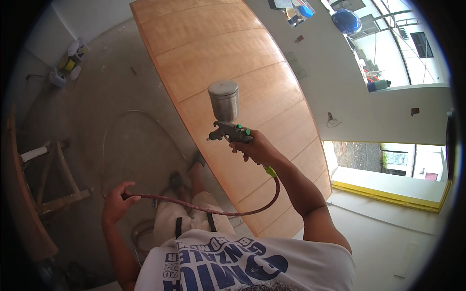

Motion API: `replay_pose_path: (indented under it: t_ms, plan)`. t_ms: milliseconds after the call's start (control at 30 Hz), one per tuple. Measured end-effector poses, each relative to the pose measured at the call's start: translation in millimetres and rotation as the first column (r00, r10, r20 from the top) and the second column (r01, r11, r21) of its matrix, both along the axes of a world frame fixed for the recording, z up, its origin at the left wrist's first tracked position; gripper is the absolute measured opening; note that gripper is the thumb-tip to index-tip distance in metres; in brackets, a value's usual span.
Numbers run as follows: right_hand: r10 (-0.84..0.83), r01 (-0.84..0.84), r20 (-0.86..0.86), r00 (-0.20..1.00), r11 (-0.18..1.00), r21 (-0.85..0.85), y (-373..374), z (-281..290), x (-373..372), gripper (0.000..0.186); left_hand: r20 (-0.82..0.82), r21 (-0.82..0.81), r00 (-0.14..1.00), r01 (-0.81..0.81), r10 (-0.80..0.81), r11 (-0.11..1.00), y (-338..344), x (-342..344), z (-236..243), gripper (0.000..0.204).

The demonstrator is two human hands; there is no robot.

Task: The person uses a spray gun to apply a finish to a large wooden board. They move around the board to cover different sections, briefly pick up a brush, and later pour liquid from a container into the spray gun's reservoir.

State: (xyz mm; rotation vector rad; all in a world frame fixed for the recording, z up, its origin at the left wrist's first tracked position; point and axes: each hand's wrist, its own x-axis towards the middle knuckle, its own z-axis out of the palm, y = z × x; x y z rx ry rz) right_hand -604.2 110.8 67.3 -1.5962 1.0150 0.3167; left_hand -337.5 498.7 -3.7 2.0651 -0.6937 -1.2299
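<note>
Head view: before me, the right hand point(258, 148) is gripping the spray gun point(227, 131) over the wooden panel point(269, 116), cup point(224, 103) standing upright; the left hand point(115, 202) is clasping the hose point(218, 212) leftward, seemingly preventing drag.

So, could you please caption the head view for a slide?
Right hand gripping a grey metal spray gun by a brown wooden panel, left hand holding its red hose.

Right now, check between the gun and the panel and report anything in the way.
Nothing visible stands between the gun, held in the right hand, and the panel. The hose loops from the gun's handle to the left hand, on the person's side of the gun.
</note>
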Motion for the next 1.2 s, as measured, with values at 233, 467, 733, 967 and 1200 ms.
replay_pose_path:
  t_ms: [233, 467, 733, 967, 1200]
  plan:
    - [-0.192, 0.187, 0.009, 0.981, 0.942, -0.28, -79.7, -18.9, -42.5, 0.025, -0.01, -0.032, 0.995, 0.103, -0.103, 0.994, -64.0, -31.2, -2.9, 0.049]
    - [-0.268, 0.249, 0.048, 0.962, 0.797, -0.55, -219.1, -43.2, -97.9, 0.046, 0.004, -0.022, 0.98, 0.2, -0.2, 0.98, -158.1, -75.2, 2.0, 0.043]
    - [-0.351, 0.245, 0.072, 0.934, 0.479, -0.843, -378.1, -79.3, -165.6, 0.048, -0.073, -0.18, 0.98, 0.171, -0.187, 0.969, -253.9, -115.3, 16.9, 0.032]
    - [-0.434, 0.204, 0.031, 0.9, 0.357, -0.911, -408.6, -84.4, -202.5, 0.047, -0.123, -0.175, 0.983, 0.111, -0.134, 0.978, -270.3, -121.1, 15.2, 0.03]
    - [-0.386, 0.302, 0.046, 0.921, 0.634, -0.712, -282.6, -36.5, -166.6, 0.048, -0.075, -0.089, 0.995, 0.053, -0.06, 0.995, -208.1, -97.5, 13.6, 0.032]
